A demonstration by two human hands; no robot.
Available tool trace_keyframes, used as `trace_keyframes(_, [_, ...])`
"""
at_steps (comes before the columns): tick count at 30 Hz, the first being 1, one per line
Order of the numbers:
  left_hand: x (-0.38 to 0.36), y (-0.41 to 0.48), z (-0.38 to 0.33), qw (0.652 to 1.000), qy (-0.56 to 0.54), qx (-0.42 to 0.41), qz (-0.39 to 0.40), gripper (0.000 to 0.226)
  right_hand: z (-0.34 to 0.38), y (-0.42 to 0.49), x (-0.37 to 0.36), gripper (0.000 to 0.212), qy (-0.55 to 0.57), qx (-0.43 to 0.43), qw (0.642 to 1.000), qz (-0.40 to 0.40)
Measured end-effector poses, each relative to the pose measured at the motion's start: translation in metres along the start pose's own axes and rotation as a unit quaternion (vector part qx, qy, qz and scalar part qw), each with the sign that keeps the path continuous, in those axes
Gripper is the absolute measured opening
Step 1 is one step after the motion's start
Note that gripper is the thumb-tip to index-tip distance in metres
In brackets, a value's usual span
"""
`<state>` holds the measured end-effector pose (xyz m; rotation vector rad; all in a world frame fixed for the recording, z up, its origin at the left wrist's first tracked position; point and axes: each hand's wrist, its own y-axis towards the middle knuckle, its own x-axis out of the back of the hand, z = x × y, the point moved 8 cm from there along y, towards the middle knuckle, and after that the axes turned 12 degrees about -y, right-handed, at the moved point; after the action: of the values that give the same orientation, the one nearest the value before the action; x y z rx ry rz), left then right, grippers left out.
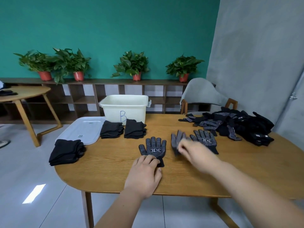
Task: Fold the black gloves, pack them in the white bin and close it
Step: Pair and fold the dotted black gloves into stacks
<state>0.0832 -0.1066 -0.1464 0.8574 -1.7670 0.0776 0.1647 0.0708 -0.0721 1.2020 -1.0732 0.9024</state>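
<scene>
Black gloves (153, 148), white-dotted, white logo.

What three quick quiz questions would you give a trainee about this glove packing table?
1. True or false: the lid is on the white bin.
2. How many stacks of folded gloves lie on the table near the bin? A two, B three, C five.
3. Which hand rests on the cuff of the flat glove?
Key: 1 false, it lies beside the bin. 2 B. 3 the left hand.
</scene>
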Motion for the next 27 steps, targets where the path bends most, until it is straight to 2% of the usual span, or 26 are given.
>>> trace_keyframes(1, [0.0, 0.0, 0.0, 1.0, 0.0, 0.0, -0.002, 0.049, -0.001, -0.009, -0.025, 0.014, -0.006, 0.005, 0.999, 0.05])
trace_keyframes(2, [0.0, 0.001, 0.0, 1.0, 0.001, 0.0, -0.005, 0.049, -0.003, -0.015, -0.042, 0.015, -0.006, 0.012, 0.998, 0.064])
trace_keyframes(4, [0.001, 0.0, 0.0, 1.0, 0.002, -0.002, -0.014, 0.045, -0.004, -0.021, -0.053, 0.015, 0.013, 0.012, 0.999, 0.028])
trace_keyframes(7, [0.002, -0.001, 0.0, 1.0, 0.009, -0.003, -0.023, 0.04, -0.007, -0.023, -0.048, 0.012, 0.049, -0.05, 0.996, -0.051])
trace_keyframes(8, [0.003, -0.002, 0.001, 1.0, 0.007, -0.002, -0.026, 0.038, -0.008, -0.023, -0.049, 0.017, 0.035, -0.073, 0.995, -0.063])
trace_keyframes(9, [0.004, -0.001, 0.001, 1.0, -0.001, -0.002, -0.031, 0.038, -0.008, -0.022, -0.056, 0.031, 0.015, -0.092, 0.995, -0.045])
trace_keyframes(11, [0.002, -0.001, 0.002, 0.999, -0.018, -0.004, -0.028, 0.042, -0.004, -0.019, -0.079, 0.059, -0.02, -0.098, 0.993, 0.056])
trace_keyframes(14, [-0.007, 0.002, 0.005, 1.0, -0.014, 0.0, 0.008, 0.061, -0.002, -0.015, -0.096, 0.064, -0.061, -0.07, 0.984, 0.153])
trace_keyframes(17, [-0.016, 0.004, 0.009, 0.998, 0.001, 0.016, 0.065, 0.07, -0.002, -0.011, -0.088, 0.059, -0.064, -0.062, 0.982, 0.165])
trace_keyframes(20, [-0.023, 0.007, 0.01, 0.993, 0.02, 0.027, 0.114, 0.072, 0.003, -0.008, -0.082, 0.063, -0.07, -0.069, 0.986, 0.137])
trace_keyframes(27, [-0.029, 0.01, 0.011, 0.987, 0.042, 0.031, 0.152, 0.074, 0.013, -0.008, -0.101, 0.067, -0.086, -0.074, 0.979, 0.17])
